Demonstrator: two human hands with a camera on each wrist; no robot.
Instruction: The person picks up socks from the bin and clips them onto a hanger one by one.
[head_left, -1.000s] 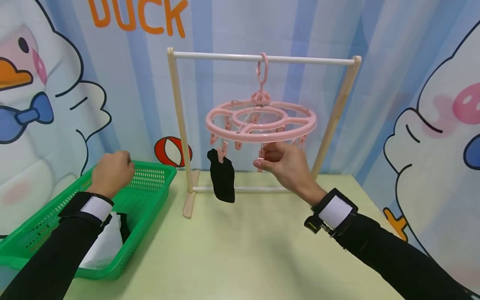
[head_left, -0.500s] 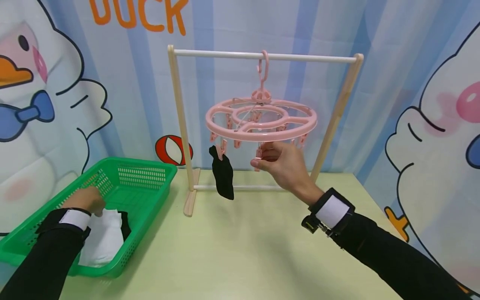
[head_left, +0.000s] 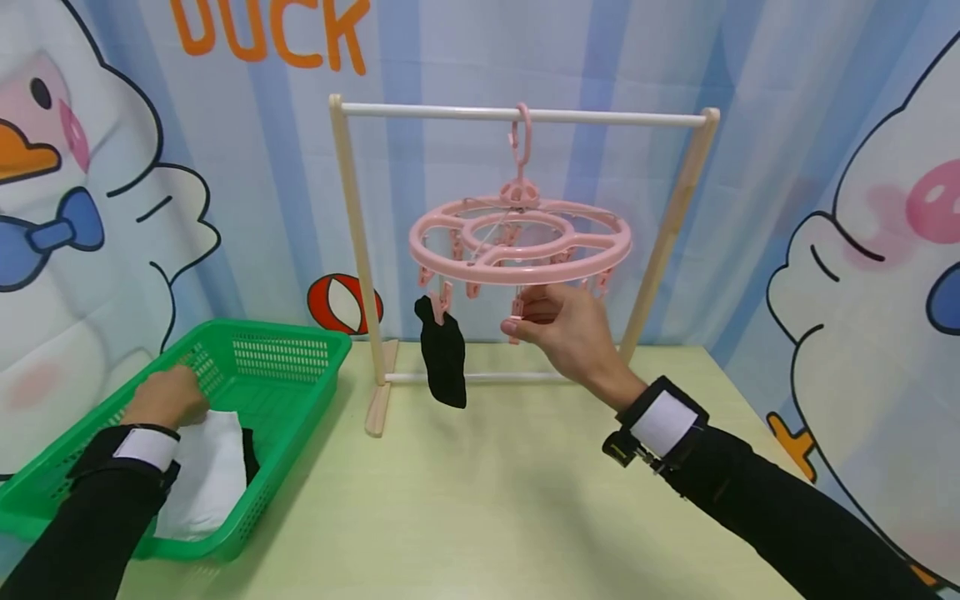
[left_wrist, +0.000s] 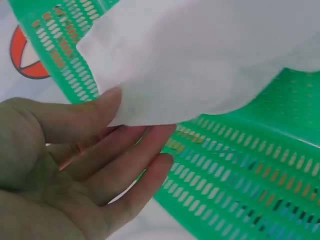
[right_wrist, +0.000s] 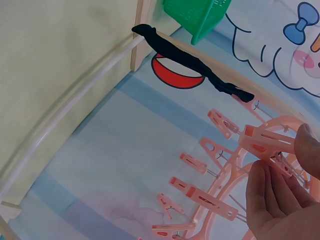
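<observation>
My left hand (head_left: 165, 398) is over the left side of the green basket (head_left: 327, 367). In the left wrist view its thumb and fingers pinch the edge of a white cloth (left_wrist: 200, 55); the cloth's kind is unclear. My right hand (head_left: 577, 337) holds a pink clothes peg (right_wrist: 265, 142) between thumb and fingers, under the front rim of the round pink drying hanger (head_left: 517, 273). On another peg, left of that hand, hangs a black sock (head_left: 444, 358). A strip of black fabric (head_left: 249, 457) shows beside the white cloth in the basket.
The hanger hooks over the white top bar (head_left: 435, 111) of a wooden rack. Its left post (head_left: 356, 225) stands between basket and sock, its right post (head_left: 678, 208) beyond my right hand. More pegs (right_wrist: 192, 162) dangle from the hanger. A printed curtain (head_left: 285, 167) backs the pale table (head_left: 450, 517).
My left hand has come down from above the basket's middle to the white cloth and now pinches it. The right hand stays on the clothes peg, shifting only slightly.
</observation>
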